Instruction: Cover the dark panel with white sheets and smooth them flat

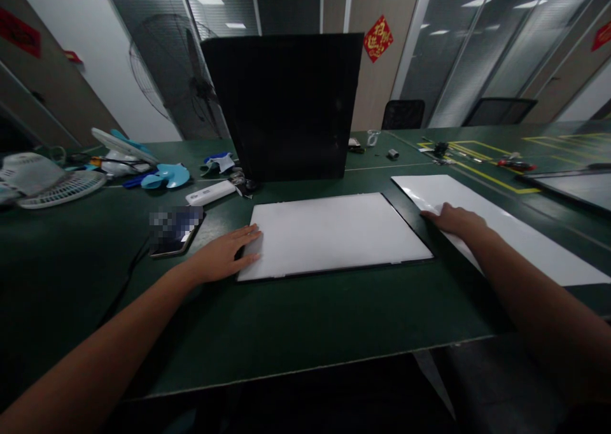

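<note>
In the head view a flat white panel [329,233] with a thin dark frame lies on the green table in front of me. My left hand [229,252] rests on its left edge, open, fingers spread over the white surface. To the right lies a glossy white sheet [501,230], slanting away toward the panel's far side. My right hand [456,221] is closed on the sheet's left edge; the fingertips beneath are partly hidden. Behind the panel a large black screen [291,103] stands upright, leaning slightly.
A phone [176,230] and a white stick-shaped device [210,193] lie left of the panel. Fan parts [62,182] and blue fan blades [166,176] sit farther left. Small tools [515,163] are at the far right, near another framed panel [582,182]. The table's front edge [305,371] runs close to me.
</note>
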Motion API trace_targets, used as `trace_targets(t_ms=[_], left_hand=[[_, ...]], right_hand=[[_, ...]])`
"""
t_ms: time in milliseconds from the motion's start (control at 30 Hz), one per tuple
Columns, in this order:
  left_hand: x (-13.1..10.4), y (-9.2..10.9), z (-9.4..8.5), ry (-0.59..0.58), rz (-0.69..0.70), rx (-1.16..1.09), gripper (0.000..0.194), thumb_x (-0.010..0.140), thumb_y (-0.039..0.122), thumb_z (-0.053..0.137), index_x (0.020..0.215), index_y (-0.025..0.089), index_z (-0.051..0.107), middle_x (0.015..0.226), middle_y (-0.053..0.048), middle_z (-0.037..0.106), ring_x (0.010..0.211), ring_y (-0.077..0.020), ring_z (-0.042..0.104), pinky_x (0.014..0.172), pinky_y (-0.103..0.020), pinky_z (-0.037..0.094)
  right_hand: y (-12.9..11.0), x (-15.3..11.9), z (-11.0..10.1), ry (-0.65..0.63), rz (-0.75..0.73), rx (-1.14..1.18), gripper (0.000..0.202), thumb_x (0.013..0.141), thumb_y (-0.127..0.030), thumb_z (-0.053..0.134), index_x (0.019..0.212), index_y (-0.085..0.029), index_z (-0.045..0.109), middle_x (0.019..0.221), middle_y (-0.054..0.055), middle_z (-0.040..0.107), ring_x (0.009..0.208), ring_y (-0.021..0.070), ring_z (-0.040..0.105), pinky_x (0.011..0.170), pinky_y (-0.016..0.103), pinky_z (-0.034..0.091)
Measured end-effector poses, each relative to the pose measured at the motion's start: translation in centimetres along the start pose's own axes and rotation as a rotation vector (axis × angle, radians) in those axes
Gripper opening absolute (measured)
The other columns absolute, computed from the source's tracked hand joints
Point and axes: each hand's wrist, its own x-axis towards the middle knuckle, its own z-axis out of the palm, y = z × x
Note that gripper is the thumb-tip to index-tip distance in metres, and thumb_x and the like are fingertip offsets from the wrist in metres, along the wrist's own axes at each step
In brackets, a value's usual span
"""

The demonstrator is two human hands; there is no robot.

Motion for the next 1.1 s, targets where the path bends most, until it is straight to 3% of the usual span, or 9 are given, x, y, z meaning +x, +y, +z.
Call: trace_targets(t_ms=[200, 333, 467, 567, 667, 733, 833, 967, 1100], left_hand=[[0.0, -0.5, 0.4, 0.008, -0.001, -0.015, 0.085, 0.099, 0.076, 0.037, 0.166, 0.024, 0.035, 0.174, -0.006, 0.026, 0.156, -0.0324, 0.036, 0.129, -0.049, 0.029], [0.0, -0.7, 0.5, 0.005, 0.005, -0.016, 0.084, 0.1, 0.076, 0.038, 0.166, 0.024, 0.033, 0.174, -0.007, 0.025, 0.157, -0.0322, 0.034, 0.129, -0.05, 0.028], [-0.1, -0.4, 0.1, -0.005, 0.001, -0.019, 0.084, 0.1, 0.075, 0.037, 0.166, 0.023, 0.033, 0.174, -0.007, 0.024, 0.157, -0.0327, 0.035, 0.129, -0.051, 0.028], [-0.2, -0.2, -0.1, -0.011, 0.003, -0.02, 0.084, 0.101, 0.075, 0.036, 0.166, 0.023, 0.033, 0.174, -0.007, 0.024, 0.157, -0.0326, 0.034, 0.129, -0.05, 0.029], [-0.2, -0.2, -0.1, -0.007, 0.007, -0.016, 0.083, 0.101, 0.075, 0.035, 0.166, 0.024, 0.033, 0.174, -0.007, 0.025, 0.156, -0.0329, 0.035, 0.128, -0.05, 0.03], [-0.1, -0.3, 0.0, -0.005, 0.009, -0.012, 0.084, 0.101, 0.075, 0.035, 0.166, 0.023, 0.034, 0.174, -0.007, 0.025, 0.156, -0.0329, 0.036, 0.128, -0.05, 0.03], [0.1, -0.4, 0.2, 0.01, 0.012, -0.005, 0.084, 0.1, 0.076, 0.037, 0.165, 0.022, 0.035, 0.173, -0.007, 0.026, 0.155, -0.0326, 0.037, 0.128, -0.05, 0.031], [0.1, -0.5, 0.3, 0.037, 0.044, 0.001, 0.084, 0.1, 0.075, 0.038, 0.164, 0.019, 0.039, 0.172, -0.01, 0.03, 0.154, -0.033, 0.039, 0.128, -0.048, 0.032], [0.0, -0.2, 0.1, 0.05, 0.068, -0.01, 0.082, 0.101, 0.073, 0.038, 0.162, 0.018, 0.043, 0.171, -0.012, 0.032, 0.152, -0.0338, 0.043, 0.127, -0.047, 0.034]], right_hand=[[-0.8, -0.4, -0.4, -0.004, -0.044, -0.038, 0.076, 0.101, -0.068, 0.034, 0.148, -0.011, 0.05, 0.141, 0.031, 0.059, 0.12, 0.0424, 0.062, 0.092, 0.052, 0.048], [-1.0, -1.1, -1.2, 0.06, -0.051, -0.061, 0.057, 0.104, -0.046, 0.039, 0.145, -0.01, 0.053, 0.136, 0.031, 0.062, 0.119, 0.0416, 0.063, 0.088, 0.049, 0.048], [-1.2, -2.3, -2.8, 0.135, -0.049, -0.071, 0.051, 0.105, -0.037, 0.036, 0.144, -0.011, 0.055, 0.131, 0.031, 0.065, 0.116, 0.0424, 0.065, 0.084, 0.048, 0.048], [-1.9, -4.3, -4.2, 0.307, -0.054, -0.06, 0.053, 0.108, -0.037, 0.031, 0.152, -0.015, 0.049, 0.13, 0.031, 0.065, 0.111, 0.0423, 0.068, 0.083, 0.05, 0.047], [-3.4, -6.9, -5.1, 0.613, -0.137, -0.044, 0.055, 0.11, -0.04, 0.029, 0.159, -0.019, 0.043, 0.129, 0.028, 0.068, 0.105, 0.0394, 0.071, 0.08, 0.048, 0.049], [-4.4, -8.4, -5.2, 0.796, -0.238, -0.019, 0.055, 0.11, -0.041, 0.033, 0.16, -0.02, 0.042, 0.129, 0.024, 0.069, 0.103, 0.0363, 0.072, 0.08, 0.045, 0.051], [-5.7, -9.9, -5.0, 0.925, -0.505, 0.036, 0.055, 0.109, -0.037, 0.042, 0.16, -0.015, 0.042, 0.142, 0.023, 0.064, 0.116, 0.0347, 0.069, 0.094, 0.044, 0.053], [-7.2, -10.7, -4.1, 0.862, -1.024, 0.151, 0.062, 0.107, -0.03, 0.05, 0.166, -0.017, 0.033, 0.162, 0.018, 0.047, 0.145, 0.0316, 0.05, 0.119, 0.049, 0.041], [-8.8, -11.1, -2.2, 0.436, -1.357, 0.216, 0.071, 0.105, -0.038, 0.055, 0.17, -0.026, 0.028, 0.167, 0.011, 0.041, 0.152, 0.0294, 0.04, 0.122, 0.052, 0.039]])
